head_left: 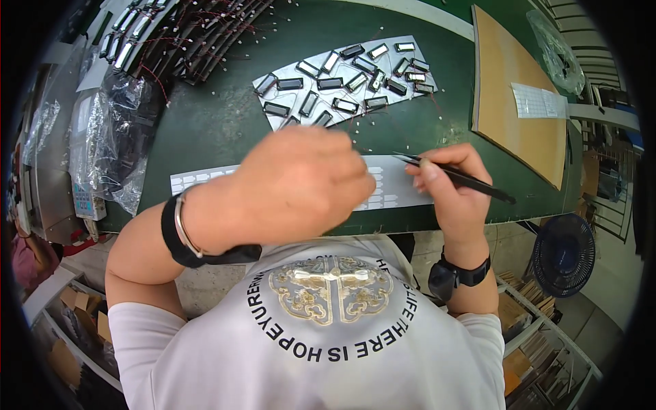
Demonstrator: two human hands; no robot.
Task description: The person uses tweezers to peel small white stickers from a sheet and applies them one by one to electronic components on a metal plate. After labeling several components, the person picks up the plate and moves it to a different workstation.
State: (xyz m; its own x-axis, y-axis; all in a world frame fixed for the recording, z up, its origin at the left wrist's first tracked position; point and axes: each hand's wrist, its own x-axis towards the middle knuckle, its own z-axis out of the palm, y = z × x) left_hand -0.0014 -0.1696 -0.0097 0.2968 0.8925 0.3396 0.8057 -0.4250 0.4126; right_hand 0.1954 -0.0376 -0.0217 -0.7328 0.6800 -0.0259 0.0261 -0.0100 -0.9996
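Green workbench with parts laid out on it

The green bench (225, 116) carries a white sheet (273, 85) strewn with small dark rectangular parts (330, 83), a white label strip (393, 188) near its front edge, a brown cardboard panel (506, 102) at right, rows of wired parts (184, 34) at the far left, and what looks like crumpled clear plastic bags (113, 147).

The table (219, 116) is dark green. Toward its far edge lies a pale grey sheet (273, 85) dotted with small black parts (329, 83). Black tweezers (465, 179), a white label strip (393, 188), a tan cardboard sheet (509, 96) at the right edge, and black wristbands (179, 239).
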